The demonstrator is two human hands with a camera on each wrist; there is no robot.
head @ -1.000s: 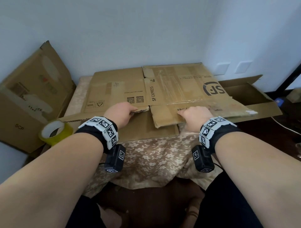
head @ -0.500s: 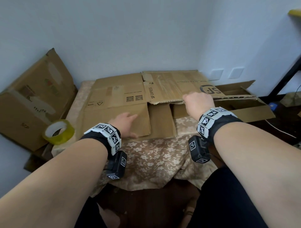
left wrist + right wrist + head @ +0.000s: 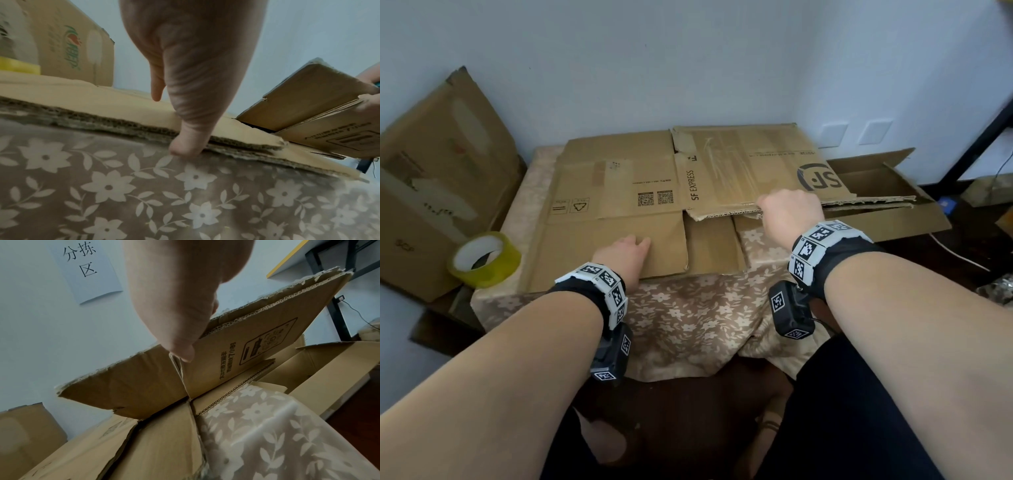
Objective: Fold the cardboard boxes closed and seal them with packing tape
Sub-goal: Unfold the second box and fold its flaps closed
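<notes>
1. The flattened brown corrugated cardboard box (image 3: 654, 192), printed with "SF EXPRESS", lies across the table with the beige flowered cloth (image 3: 688, 315), its long axis running left to right in front of the person, the flaps on the near side.

2. The right hand (image 3: 791, 214) grips the near edge of the right-hand cardboard panel with the round SF logo (image 3: 763, 171) — fingers curled over the top, thumb underneath in the right wrist view — and that edge stands raised off the table, hinged along its far side.

3. The left hand (image 3: 625, 251) lies with straight fingers on the flat near left flap (image 3: 613, 246), pressing it down; its thumb hangs over the flap's near edge onto the cloth.

4. What the next move turns on, as I judge it: the raised panel opens away from the person, so the right hand — already on it — lifts up and back while the left pins the rest.

5. The yellowish roll of clear packing tape (image 3: 484, 258) sits at the table's left corner, nearer the left hand, untouched; nothing is sealed yet.
</notes>
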